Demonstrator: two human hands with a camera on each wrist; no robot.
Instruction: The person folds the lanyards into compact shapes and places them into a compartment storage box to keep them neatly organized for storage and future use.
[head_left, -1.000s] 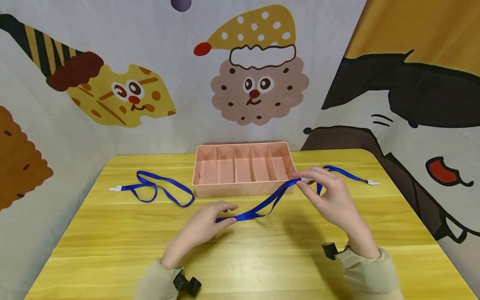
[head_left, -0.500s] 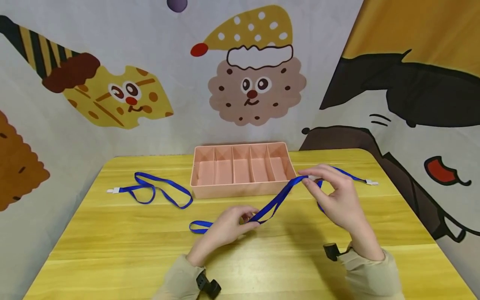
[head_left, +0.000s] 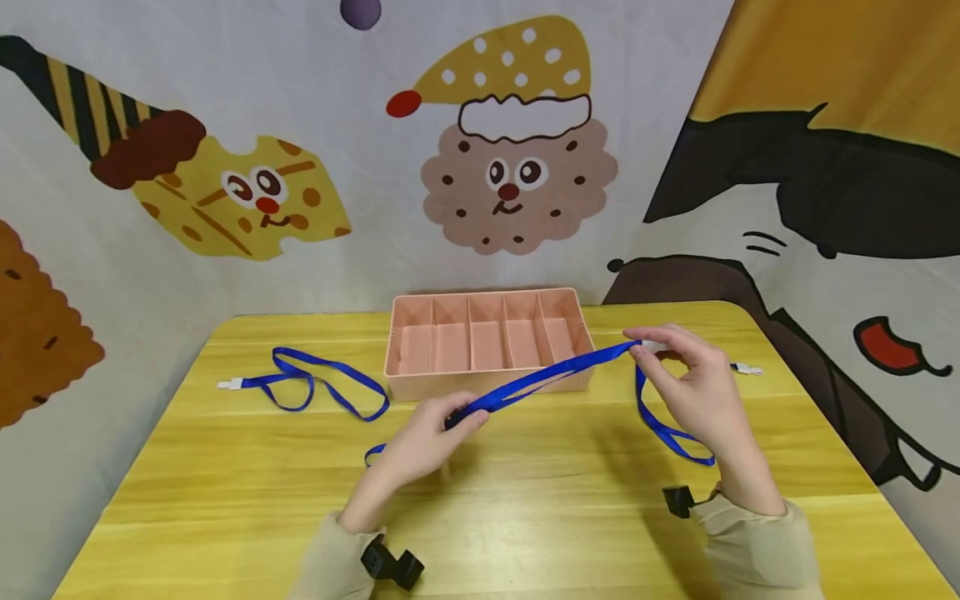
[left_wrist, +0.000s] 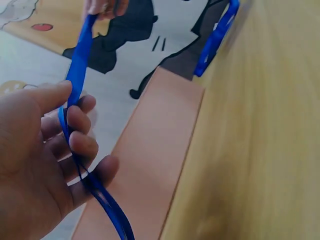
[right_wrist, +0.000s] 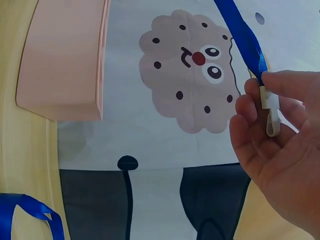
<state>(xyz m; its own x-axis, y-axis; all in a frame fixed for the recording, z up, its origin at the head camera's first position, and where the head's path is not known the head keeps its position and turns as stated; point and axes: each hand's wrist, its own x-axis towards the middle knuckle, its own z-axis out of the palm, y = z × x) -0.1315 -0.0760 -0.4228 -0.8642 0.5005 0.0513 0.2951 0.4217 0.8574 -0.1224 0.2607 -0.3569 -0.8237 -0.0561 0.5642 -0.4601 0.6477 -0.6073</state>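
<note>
A blue lanyard (head_left: 555,372) is stretched between both hands above the table, in front of the pink box. My right hand (head_left: 693,375) pinches it at the white clip (right_wrist: 270,107) end, thumb against fingertips in the right wrist view. The left hand (head_left: 423,437) holds the doubled strap lower down, and in the left wrist view its fingers curl round the band. From the left palm the loop trails down, its end showing beside the wrist in the head view. A second blue lanyard (head_left: 675,442) lies under and beyond the right hand, partly hidden by it.
A pink box (head_left: 480,383) with several compartments stands at the back of the wooden table (head_left: 525,517), against a printed cloth backdrop (head_left: 375,275). Another blue lanyard (head_left: 330,362) with a white clip lies on the left of the table.
The right hand has moved right and slightly up with the clip end. The left hand slid right along the strap, then came back left and up, so the strap is straighter and higher.
</note>
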